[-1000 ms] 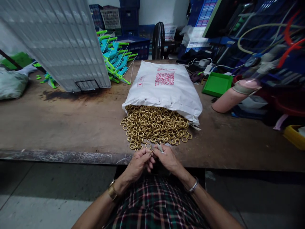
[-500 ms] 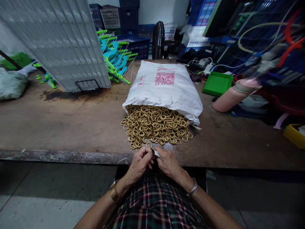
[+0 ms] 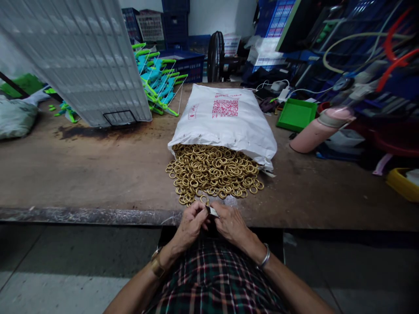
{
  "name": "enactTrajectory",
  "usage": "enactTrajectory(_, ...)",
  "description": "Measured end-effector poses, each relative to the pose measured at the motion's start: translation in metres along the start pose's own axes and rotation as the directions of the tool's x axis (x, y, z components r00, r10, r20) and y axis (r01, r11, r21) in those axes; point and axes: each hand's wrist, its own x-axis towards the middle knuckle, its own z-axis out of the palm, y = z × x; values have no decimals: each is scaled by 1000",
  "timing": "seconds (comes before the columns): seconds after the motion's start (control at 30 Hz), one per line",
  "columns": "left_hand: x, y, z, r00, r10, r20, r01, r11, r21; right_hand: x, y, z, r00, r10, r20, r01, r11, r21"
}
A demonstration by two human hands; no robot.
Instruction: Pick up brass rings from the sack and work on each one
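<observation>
At the table's front edge my left hand (image 3: 190, 221) is closed, thumb and fingers pinched together. What it holds, if anything, is hidden by the fingers. My right hand (image 3: 231, 222) is closed on a small flat tool (image 3: 213, 212), light-coloured with a dark end, perhaps a blade. The tool's dark end points at my left fingertips. Just beyond the hands spreads a heap of brass-coloured rings (image 3: 216, 170), spilling out of the mouth of a white sack (image 3: 225, 124) with red print. One loose ring (image 3: 204, 199) lies right by my left fingertips.
A ribbed grey-white panel (image 3: 88, 65) stands on the wooden table (image 3: 81, 174) at the left, beside green and turquoise plastic pieces (image 3: 160, 83). To the right are a green tray (image 3: 297, 115), a pink bottle (image 3: 322, 131) and a yellow container (image 3: 404, 185). A fan (image 3: 216, 56) stands behind.
The small tool has turned slightly, and my right fingers have shifted a little on it. My view has moved slightly; the sack and the rings lie as before.
</observation>
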Motion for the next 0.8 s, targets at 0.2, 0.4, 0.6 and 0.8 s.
enactTrajectory(0.2, 0, -1, -2, 1000, 19, 2, -19, 1000, -13, 0, -3, 0, 1000, 22, -11, -23, 997, -75)
enactTrajectory(0.4, 0, -1, -2, 999, 39, -2, -38, 999, 16, 2, -4, 0, 998, 52, -27, -54, 994, -94)
enactTrajectory(0.6, -1, -2, -5, 996, 86, 31, -87, 995, 44, 4, -1, -1, 999, 4, 41, -2, 999, -46)
enactTrajectory(0.8, -6, -3, -11, 990, 118, 82, -129, 981, 142, 4, -1, -6, 988, -21, 156, 20, 1000, 9)
